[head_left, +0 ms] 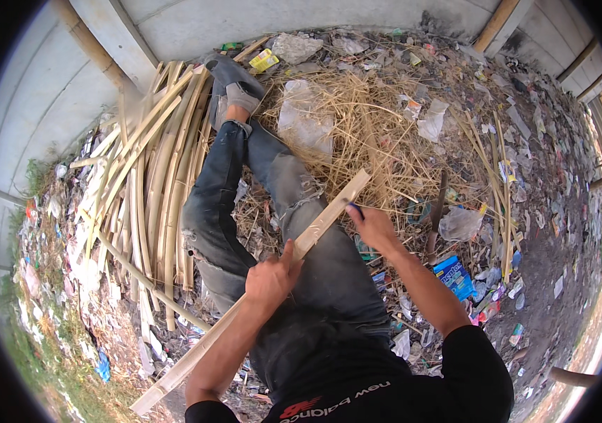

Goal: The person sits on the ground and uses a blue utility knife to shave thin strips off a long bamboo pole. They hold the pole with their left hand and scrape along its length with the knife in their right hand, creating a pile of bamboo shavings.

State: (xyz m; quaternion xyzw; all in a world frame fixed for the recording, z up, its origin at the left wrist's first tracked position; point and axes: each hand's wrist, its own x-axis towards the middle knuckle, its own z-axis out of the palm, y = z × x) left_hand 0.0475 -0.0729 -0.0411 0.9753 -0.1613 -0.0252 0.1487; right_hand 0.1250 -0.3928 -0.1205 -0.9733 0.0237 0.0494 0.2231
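A long, pale split bamboo strip [333, 211] lies slantwise across my lap, from beside my left forearm up to a cut end above my thigh. My left hand [273, 282] is closed around its middle, with the index finger stretched along the strip. Close to the upper end, my right hand [373, 229] grips a small dark blue tool [354, 208], which meets the strip's edge. Most of that tool is hidden by the fingers, so its kind is unclear. My legs [294, 211] stretch out ahead in torn jeans, one foot over the other.
A pile of split bamboo [163, 190] lies left of my legs. Straw-like shavings [378, 134] cover the ground ahead. Right of me are a dark stick [437, 215], thin strips [502, 197], a blue packet [455, 277] and scattered litter. A grey wall [301, 17] stands behind.
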